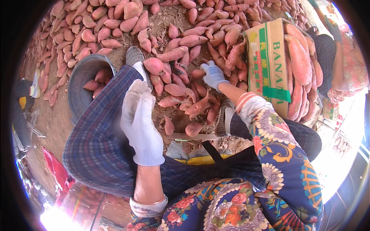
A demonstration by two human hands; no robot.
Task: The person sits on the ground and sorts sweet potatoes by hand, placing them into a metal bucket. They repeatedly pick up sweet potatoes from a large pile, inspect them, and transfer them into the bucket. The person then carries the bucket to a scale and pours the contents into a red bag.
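My right hand point(214, 75), in a pale blue-white knit glove, reaches into the sweet potatoes between my feet. Its fingers and thumb close around one end of a small sweet potato point(198, 74). My left hand point(142, 124) wears a white glove soiled at the fingers and is raised above my left leg. Its fingers are slightly bent, and I see nothing in it. Loose pink-skinned sweet potatoes point(176, 90) lie on the soil before me, some with thin root ends. To their right stands a cardboard banana carton point(267, 66) filled with large sweet potatoes point(299, 59).
A dark plastic bucket point(75, 86) holding several sweet potatoes stands left of my leg. A large heap point(72, 37) spreads at the far left. My shoes point(135, 56) flank the near pile. Another person point(344, 63) is beyond the carton. Red plastic point(56, 167) lies at lower left.
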